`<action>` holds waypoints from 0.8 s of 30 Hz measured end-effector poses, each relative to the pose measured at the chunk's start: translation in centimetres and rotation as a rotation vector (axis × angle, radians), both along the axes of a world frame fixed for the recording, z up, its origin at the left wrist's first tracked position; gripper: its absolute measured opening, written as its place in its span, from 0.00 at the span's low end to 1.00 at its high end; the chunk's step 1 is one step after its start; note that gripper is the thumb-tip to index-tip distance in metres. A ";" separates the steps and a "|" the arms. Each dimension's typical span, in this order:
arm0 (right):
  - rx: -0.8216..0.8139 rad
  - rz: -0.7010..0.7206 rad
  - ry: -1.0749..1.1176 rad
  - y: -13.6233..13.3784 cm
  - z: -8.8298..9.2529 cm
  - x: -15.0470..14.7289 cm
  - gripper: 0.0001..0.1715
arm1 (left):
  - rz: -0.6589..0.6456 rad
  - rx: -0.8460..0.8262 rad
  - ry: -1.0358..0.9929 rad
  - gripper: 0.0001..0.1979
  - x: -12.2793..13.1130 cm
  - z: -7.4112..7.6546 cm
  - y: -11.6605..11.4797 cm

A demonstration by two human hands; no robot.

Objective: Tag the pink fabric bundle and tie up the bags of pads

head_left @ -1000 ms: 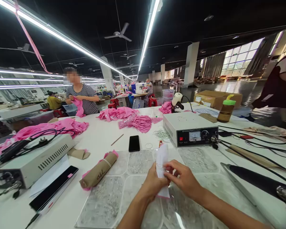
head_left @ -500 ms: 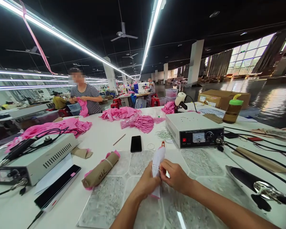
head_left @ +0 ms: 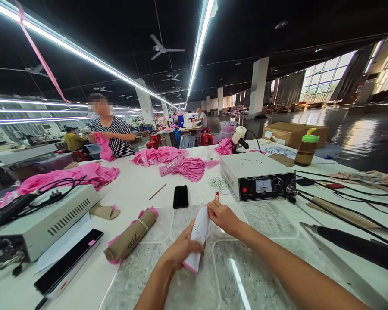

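Note:
A white roll with rows of small dark marks and a pink lower edge is held slanted over the patterned clear mat. My left hand wraps round its lower half, thumb across the front. At its upper right end, the closed fingers of my right hand pinch together; what is between them is too small to make out. To the left lies a brown paper roll with pink fabric at its ends, a thin band and handwriting. An orange-handled tool lies just beyond my right hand.
A black phone, a heap of thin bands and a control box stand beyond the mat. Another box is at left, pink fabric behind. A black handheld tool lies right. A co-worker handles pink fabric across the table.
My right hand has moved from the roll's middle up to its far end. My left hand and the roll have shifted left and tilted. The view has turned slightly right.

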State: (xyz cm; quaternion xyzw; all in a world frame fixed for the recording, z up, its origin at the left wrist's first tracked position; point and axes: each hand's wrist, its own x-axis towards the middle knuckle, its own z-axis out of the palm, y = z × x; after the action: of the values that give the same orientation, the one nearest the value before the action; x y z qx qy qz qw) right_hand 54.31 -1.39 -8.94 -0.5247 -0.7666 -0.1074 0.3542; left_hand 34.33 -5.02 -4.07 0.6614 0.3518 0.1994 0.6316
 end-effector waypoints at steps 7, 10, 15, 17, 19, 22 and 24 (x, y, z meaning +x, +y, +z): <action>-0.123 0.071 0.012 0.6 0.5 -1.4 0.11 | 0.024 0.379 0.127 0.41 -0.8 1.2 0.6; -0.151 0.054 0.093 1.5 1.1 -0.8 0.09 | -0.023 0.297 0.069 0.39 -1.6 2.1 -0.1; -0.211 -0.135 0.353 3.6 2.6 4.2 0.08 | 0.025 0.044 0.053 0.28 -4.1 0.7 -1.6; -0.273 -0.186 0.462 5.0 3.1 6.1 0.05 | 0.160 -0.150 -0.101 0.20 -4.0 -0.5 -1.3; -0.350 -0.225 0.570 6.6 3.6 7.4 0.03 | 0.230 -0.285 -0.274 0.18 -3.2 -1.5 -0.6; -0.435 -0.244 0.706 8.4 4.2 8.1 0.04 | 0.171 -0.417 -0.458 0.19 -1.1 -2.1 0.3; -0.471 -0.206 0.778 8.3 4.4 7.9 0.10 | 0.147 -0.498 -0.592 0.18 0.2 -2.1 0.7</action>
State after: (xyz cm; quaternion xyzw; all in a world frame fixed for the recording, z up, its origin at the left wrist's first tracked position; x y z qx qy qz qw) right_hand 62.22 6.91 -4.53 -0.6655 -0.5241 0.2397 0.4744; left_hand 34.56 -4.34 -6.12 0.3747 0.2383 0.3348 0.8311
